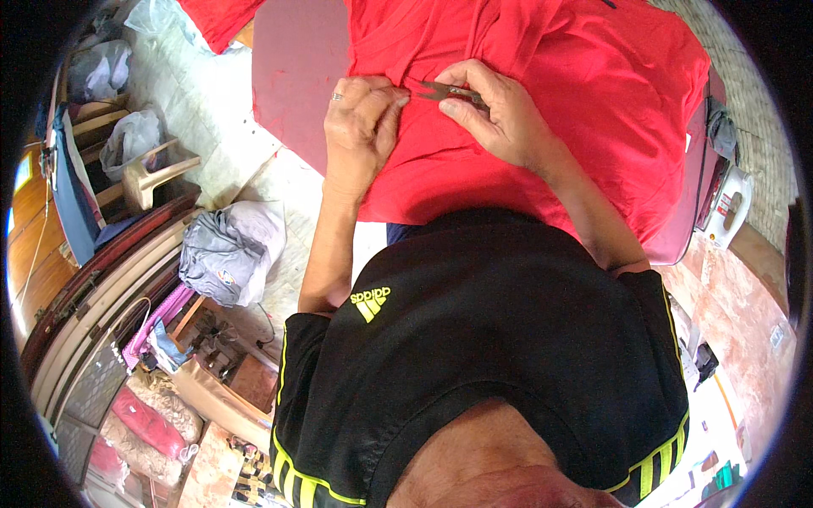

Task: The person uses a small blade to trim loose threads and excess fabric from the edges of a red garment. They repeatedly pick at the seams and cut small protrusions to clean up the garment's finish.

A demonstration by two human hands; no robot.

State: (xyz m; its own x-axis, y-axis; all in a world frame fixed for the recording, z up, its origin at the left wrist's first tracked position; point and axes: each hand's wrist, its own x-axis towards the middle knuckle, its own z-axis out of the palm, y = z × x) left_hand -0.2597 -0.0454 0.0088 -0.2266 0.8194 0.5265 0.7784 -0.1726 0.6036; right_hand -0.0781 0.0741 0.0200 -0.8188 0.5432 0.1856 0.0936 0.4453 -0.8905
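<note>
A large red cloth, with the look of a garment, lies rumpled over a maroon tabletop. My left hand, a ring on one finger, is closed in a pinch at the cloth's left part. What exactly lies between its fingertips is too small to make out, perhaps a fold or a thread. In my right hand is a small pair of thread snips. Their blades point left toward my left fingertips, a short way apart from them, above the red cloth.
Bits of red thread are scattered on the tabletop. Another red cloth hangs at the upper left. A grey bundle of clothing lies left of me, near plastic bags and a beige stool. A white-handled appliance stands at the right.
</note>
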